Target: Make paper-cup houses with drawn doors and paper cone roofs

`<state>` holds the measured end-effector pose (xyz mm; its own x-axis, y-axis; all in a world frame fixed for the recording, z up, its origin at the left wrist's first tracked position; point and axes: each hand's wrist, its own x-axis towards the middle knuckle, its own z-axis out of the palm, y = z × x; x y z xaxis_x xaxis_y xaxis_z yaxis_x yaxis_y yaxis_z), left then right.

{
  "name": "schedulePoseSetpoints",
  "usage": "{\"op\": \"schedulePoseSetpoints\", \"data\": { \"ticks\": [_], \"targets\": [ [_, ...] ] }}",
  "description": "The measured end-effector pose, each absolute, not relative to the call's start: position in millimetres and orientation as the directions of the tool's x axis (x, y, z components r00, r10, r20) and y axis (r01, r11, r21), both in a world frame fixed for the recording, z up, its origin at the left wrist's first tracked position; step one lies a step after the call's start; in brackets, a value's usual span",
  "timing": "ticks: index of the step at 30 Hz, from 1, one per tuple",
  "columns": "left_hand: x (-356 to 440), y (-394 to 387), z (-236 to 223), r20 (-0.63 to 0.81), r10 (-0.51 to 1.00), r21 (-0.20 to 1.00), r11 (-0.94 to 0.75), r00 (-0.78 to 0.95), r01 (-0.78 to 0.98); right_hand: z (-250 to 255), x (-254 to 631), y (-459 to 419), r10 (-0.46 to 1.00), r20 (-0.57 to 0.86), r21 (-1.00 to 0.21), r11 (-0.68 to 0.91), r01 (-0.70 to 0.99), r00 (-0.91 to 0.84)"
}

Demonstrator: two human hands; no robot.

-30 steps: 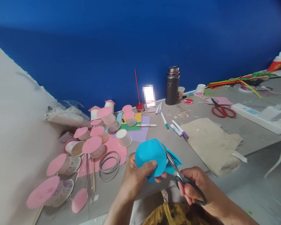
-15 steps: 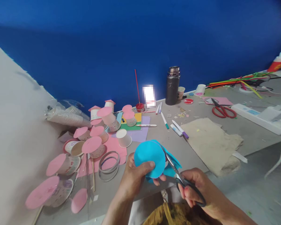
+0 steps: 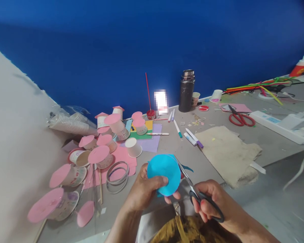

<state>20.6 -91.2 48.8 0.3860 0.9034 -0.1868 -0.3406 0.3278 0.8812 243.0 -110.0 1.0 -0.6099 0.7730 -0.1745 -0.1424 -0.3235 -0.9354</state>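
Note:
My left hand [image 3: 148, 185] pinches a round piece of bright blue paper [image 3: 162, 170], thumb on top and fingers beneath. In my right hand [image 3: 215, 199] is a pair of scissors [image 3: 191, 185] with black handles, my fingers through the loops. The blades lie along the right edge of the blue paper and look nearly closed. A thin blue strip [image 3: 187, 168] sticks out to the right behind the blades. Left of my hands are two grey rings of tape [image 3: 118, 178] and an upturned white paper cup [image 3: 133, 147].
Several paper cups with pink discs [image 3: 99, 155] crowd the left side. Stacked white cups [image 3: 69, 125] lean by the wall. Markers [image 3: 177, 129], a dark thermos [image 3: 186, 91], a beige cloth [image 3: 228, 152], red-handled scissors [image 3: 241, 118] and a power strip [image 3: 277, 126] lie across the back and right.
The larger blue flap right of the blades is gone from view, leaving only a thin strip there. The blue disc has shifted slightly down and right.

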Motion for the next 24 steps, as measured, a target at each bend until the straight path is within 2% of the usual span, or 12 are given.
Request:
{"op": "schedulePoseSetpoints", "data": {
  "ticks": [24],
  "targets": [
    [16.9, -89.3, 47.5, -0.201, 0.892, 0.878, 0.347, 0.404, -0.329, 2.6, 243.2, -107.3, 0.777, -0.188, -0.954, -0.289, -0.076, -0.601]
  ]
}}
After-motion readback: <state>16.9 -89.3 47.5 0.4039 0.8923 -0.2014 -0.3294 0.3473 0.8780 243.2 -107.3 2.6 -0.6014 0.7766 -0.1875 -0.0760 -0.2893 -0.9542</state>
